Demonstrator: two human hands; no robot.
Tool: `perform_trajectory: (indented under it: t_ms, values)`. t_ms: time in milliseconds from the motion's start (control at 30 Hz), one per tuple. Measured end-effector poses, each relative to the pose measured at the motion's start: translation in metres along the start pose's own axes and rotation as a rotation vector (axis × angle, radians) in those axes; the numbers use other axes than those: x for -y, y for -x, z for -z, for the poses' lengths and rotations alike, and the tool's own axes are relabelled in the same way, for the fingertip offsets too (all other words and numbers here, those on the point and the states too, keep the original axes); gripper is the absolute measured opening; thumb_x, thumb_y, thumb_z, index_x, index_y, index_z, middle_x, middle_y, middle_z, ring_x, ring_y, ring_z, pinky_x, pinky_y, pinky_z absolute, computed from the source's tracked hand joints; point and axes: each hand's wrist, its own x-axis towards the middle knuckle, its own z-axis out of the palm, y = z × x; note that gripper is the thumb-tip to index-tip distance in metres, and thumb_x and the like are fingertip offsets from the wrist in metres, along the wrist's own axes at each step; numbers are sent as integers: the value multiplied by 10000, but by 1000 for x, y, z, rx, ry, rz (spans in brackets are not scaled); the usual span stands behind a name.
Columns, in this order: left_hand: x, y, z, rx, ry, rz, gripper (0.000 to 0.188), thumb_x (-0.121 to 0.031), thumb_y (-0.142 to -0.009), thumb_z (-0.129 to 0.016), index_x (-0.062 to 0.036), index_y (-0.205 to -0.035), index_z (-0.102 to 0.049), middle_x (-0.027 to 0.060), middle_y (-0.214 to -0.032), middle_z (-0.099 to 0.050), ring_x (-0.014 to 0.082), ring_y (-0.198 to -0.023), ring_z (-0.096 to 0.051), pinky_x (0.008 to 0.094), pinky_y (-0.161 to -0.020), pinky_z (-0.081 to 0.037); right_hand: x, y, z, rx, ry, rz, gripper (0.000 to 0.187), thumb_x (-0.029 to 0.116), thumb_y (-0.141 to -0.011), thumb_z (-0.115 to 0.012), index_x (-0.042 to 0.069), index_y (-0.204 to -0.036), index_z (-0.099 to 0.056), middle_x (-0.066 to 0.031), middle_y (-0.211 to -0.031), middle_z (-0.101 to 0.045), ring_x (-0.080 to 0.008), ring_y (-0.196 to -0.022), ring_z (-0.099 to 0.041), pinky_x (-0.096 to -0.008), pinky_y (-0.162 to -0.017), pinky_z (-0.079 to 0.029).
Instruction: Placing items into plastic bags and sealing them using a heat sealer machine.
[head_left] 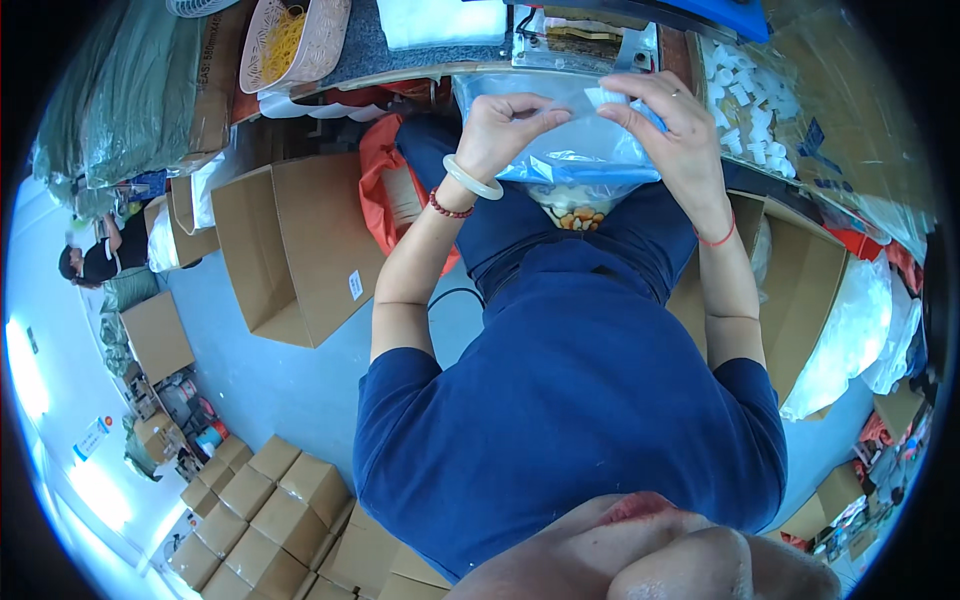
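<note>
Both my hands are raised over my lap at the table's front edge. My left hand [505, 130] is closed in a pinch on a thin piece of clear plastic [572, 104], which looks like a small bag. Between thumb and forefinger of my right hand [668, 118] is a small white plastic piece [603, 96], held at the right end of that clear plastic. Whether the piece is inside the plastic or against it, I cannot tell. Below the hands, a large clear plastic sheet [560, 165] hangs from the table edge over my thighs.
Loose white plastic pieces [745, 105] lie on the table at right. A white basket [255, 50] holds yellow rubber bands [285, 45] at left. A metal device [585, 45] stands ahead. Open cardboard boxes [300, 250] flank my legs; stacked cartons [270, 520] and another person [115, 245] are farther off.
</note>
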Motion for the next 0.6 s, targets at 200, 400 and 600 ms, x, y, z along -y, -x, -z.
perform_trajectory:
  t_ms: [200, 400, 600]
  values:
    - [8, -5, -1, 368, 137, 110, 181, -158, -872, -739, 5, -950, -747, 51, -880, -734, 78, -737, -636, 197, -684, -493, -30, -9, 12, 411, 183, 32, 254, 232, -903, -648, 41, -1070, -665, -122, -1003, -679, -266, -898, -629, -338, -783, -494]
    - [20, -28, -20, 358, 504, 379, 238, -85, -902, -670, 98, -1055, -664, 191, -958, -713, 247, -922, -707, 344, -840, -585, -48, -11, -2, 99, 101, -489, 275, 233, -926, -652, 61, -1141, -653, -103, -1019, -693, -202, -871, -661, -291, -785, -504]
    - [37, -81, -20, 291, 863, 425, 229, -41, -940, -595, 90, -1124, -634, 171, -1123, -660, 244, -1062, -647, 367, -938, -553, -74, 25, 38, -177, 811, -226, 168, 153, -942, -591, 97, -1070, -683, -96, -966, -691, -303, -887, -659, -376, -754, -525]
